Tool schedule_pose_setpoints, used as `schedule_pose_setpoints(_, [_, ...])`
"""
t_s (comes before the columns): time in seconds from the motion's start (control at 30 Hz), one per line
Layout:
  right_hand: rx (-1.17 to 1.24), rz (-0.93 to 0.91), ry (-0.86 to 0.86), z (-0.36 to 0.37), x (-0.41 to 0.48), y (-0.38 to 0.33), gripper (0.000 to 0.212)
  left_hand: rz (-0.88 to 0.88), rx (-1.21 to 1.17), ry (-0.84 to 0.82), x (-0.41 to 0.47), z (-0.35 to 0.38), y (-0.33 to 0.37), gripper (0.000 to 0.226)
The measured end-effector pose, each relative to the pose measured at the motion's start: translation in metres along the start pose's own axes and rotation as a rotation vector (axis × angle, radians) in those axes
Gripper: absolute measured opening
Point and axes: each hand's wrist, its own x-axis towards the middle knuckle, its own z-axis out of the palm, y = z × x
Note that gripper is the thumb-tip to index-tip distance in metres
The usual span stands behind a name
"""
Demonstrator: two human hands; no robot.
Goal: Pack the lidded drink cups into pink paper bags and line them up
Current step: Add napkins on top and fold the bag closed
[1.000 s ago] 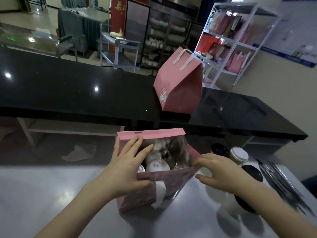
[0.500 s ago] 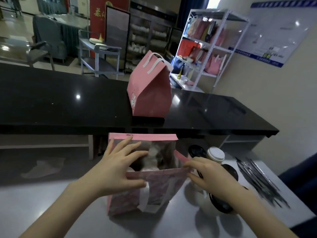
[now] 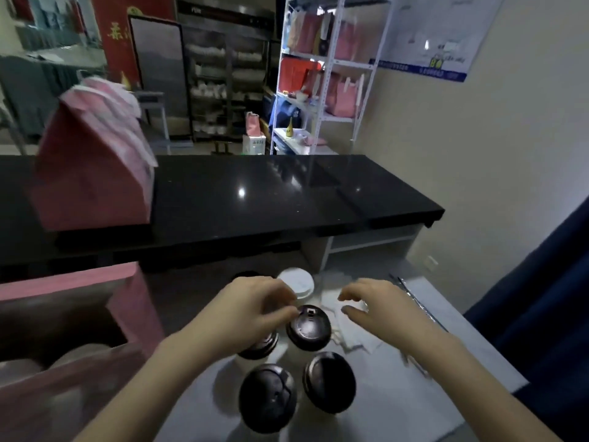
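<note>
Neither grip has a cup in it that I can make out. The left hand (image 3: 251, 311) is arched over the cluster of cups with its fingers curled down. One fingertip is at the rim of the middle black-lidded cup (image 3: 308, 327), and another cup (image 3: 259, 346) is half hidden under the palm. Whether it has closed on either one I cannot tell. The right hand (image 3: 379, 307) hovers just beside them over some white paper (image 3: 357, 339), loosely curled and holding nothing.

From the head camera, the only view, the cups stand close together on the grey counter (image 3: 398, 397). Two more black-lidded ones, the front-left cup (image 3: 267, 397) and the front-right cup (image 3: 330, 381), are nearest the person. A white-lidded cup (image 3: 296, 283) stands at the back. The open pink bag (image 3: 127, 301) stands to the left with blurred round shapes inside, probably cups already loaded. A closed pink bag (image 3: 92, 167) sits up on the black counter (image 3: 287, 193) beyond.

These look like paper cups with snap-on plastic lids, so I would expect them to be light if empty and top-heavy if full. The walls would give under a squeeze. The lid is smooth and may pop off if lifted by it alone. The safer hold is round the body just under the lid rim, keeping the cup upright. The bag is thin paper and would need steadying at its mouth.
</note>
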Motion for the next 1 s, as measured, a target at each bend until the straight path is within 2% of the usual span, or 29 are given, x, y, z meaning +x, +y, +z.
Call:
schedule_pose_setpoints(0.13, [-0.001, 0.09, -0.07, 0.016, 0.004, 0.079, 0.025, -0.087, -0.017, -0.083, 0.072, 0.066, 0.009, 0.017])
schedule_pose_setpoints(0.27, [0.062, 0.157, -0.1, 0.044, 0.011, 0.126, 0.029, -0.156, 0.044, -0.228, 0.13, 0.124, 0.001, 0.027])
schedule_pose_setpoints(0.47, [0.199, 0.232, -0.191, 0.093, 0.026, 0.155, 0.044, -0.3, 0.106, -0.418, 0.176, 0.181, -0.026, 0.041])
schedule_pose_setpoints(0.7, [0.276, 0.329, -0.17, 0.135, 0.057, 0.165, 0.057, -0.37, 0.156, -0.47, 0.203, 0.213, -0.044, 0.047])
schedule_pose_setpoints(0.77, [0.291, 0.375, -0.148, 0.144, 0.061, 0.165, 0.053, -0.398, 0.137, -0.505, 0.208, 0.217, -0.047, 0.048])
schedule_pose_setpoints(0.9, [0.486, 0.471, -0.144, 0.158, 0.06, 0.169, 0.042, -0.415, 0.109, -0.558, 0.214, 0.223, -0.052, 0.04])
schedule_pose_setpoints(1.0, [0.626, 0.534, -0.114, 0.166, 0.059, 0.175, 0.015, -0.366, 0.125, -0.58, 0.216, 0.229, -0.054, 0.022])
